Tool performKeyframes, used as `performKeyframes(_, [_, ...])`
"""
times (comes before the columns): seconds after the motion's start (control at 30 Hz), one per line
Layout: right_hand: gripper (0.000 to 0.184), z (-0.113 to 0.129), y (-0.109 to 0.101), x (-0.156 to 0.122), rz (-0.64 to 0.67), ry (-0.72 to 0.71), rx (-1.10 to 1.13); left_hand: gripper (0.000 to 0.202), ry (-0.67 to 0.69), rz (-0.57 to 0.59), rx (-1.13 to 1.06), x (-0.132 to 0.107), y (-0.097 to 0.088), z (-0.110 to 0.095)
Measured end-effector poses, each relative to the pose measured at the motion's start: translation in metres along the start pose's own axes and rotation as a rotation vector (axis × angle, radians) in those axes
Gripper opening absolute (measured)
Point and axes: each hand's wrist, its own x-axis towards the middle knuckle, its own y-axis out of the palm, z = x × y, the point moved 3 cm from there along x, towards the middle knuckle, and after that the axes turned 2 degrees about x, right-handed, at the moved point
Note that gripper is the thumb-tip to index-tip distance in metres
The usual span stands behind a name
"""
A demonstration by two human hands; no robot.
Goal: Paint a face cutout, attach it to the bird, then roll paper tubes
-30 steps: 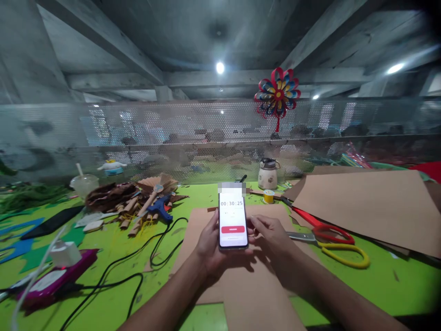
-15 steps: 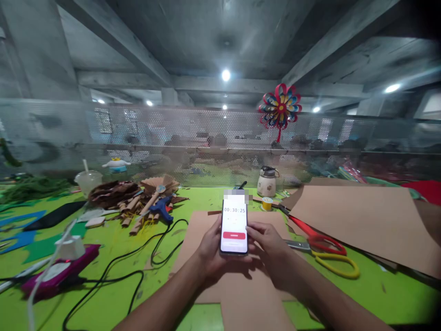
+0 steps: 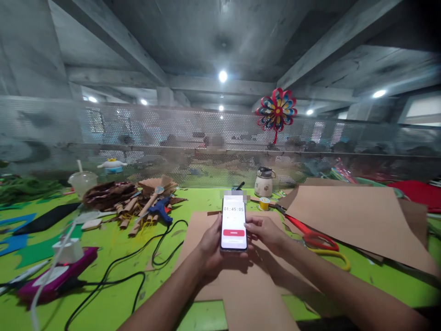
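A phone (image 3: 234,225) with a lit white screen, a red button and the digits 01:45:05 is held upright in front of me. My left hand (image 3: 211,246) is closed around its left side and underneath. At the right edge, my right hand (image 3: 265,232) has bent fingers, with the thumb and index finger touching the phone's side. Beneath both hands lie sheets of brown cardboard (image 3: 255,299). To the right are scissors with red handles (image 3: 320,240) and a pair with yellow handles (image 3: 341,259), the latter partly hidden by my right forearm.
At left, a purple power strip (image 3: 57,276) has black cables trailing over the green table (image 3: 113,308). Beyond it are a blue glue gun (image 3: 161,211), rolled brown paper pieces (image 3: 136,207) and a plastic cup (image 3: 82,184). A jug (image 3: 263,183) and large brown sheets (image 3: 351,216) lie right.
The digits on the phone's screen have gone from 00:30:25 to 01:45:05. My right forearm has shifted and covers more of the yellow-handled scissors. The view has turned slightly right.
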Motion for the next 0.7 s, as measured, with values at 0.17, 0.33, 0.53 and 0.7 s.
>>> performKeyframes(0.17, [0.039,-0.002,0.005,0.008,0.014,0.041,0.095,0.056,0.115,-0.171,0.009,0.004,-0.006,-0.004])
performKeyframes(0.33, [0.040,-0.002,0.009,0.020,0.024,0.050,0.098,0.049,0.254,-0.375,0.034,0.005,-0.021,-0.011])
performKeyframes(0.53, [0.039,0.005,-0.004,0.052,-0.066,-0.021,0.094,0.031,0.315,-0.571,0.100,-0.005,-0.028,-0.019])
performKeyframes(0.7, [0.034,0.009,-0.024,0.094,-0.207,-0.070,0.021,0.019,0.292,-0.560,0.303,-0.002,-0.026,0.006])
